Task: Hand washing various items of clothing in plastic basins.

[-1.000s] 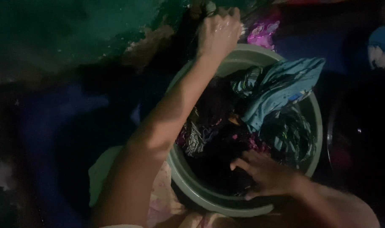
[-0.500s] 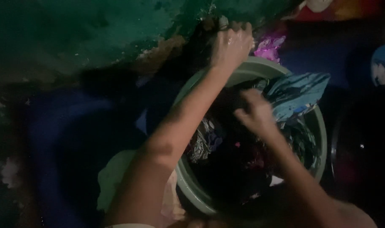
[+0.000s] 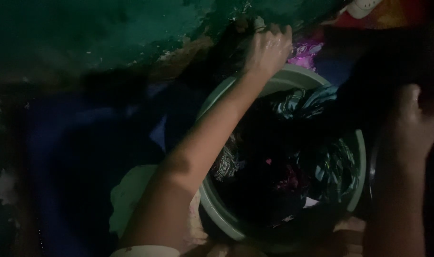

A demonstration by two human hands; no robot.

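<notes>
A: Left hand (image 3: 267, 50), upper centre, fist closed on something small beyond the basin (image 3: 212, 209) rim; can't tell what. Right hand (image 3: 417, 123), right edge, lifts dark cloth (image 3: 369, 81) clear of the basin.

B: Advice?

A: Lift high and let it drip over the laundry (image 3: 293, 157). Too dim to see its lower end or the right fingers' hold.

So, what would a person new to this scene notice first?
First the round green basin in the middle, full of dark wet clothes. The left hand reaches past its far rim, fingers closed on something too dark to identify. The right hand, at the right edge, lifts a dark cloth.
</notes>
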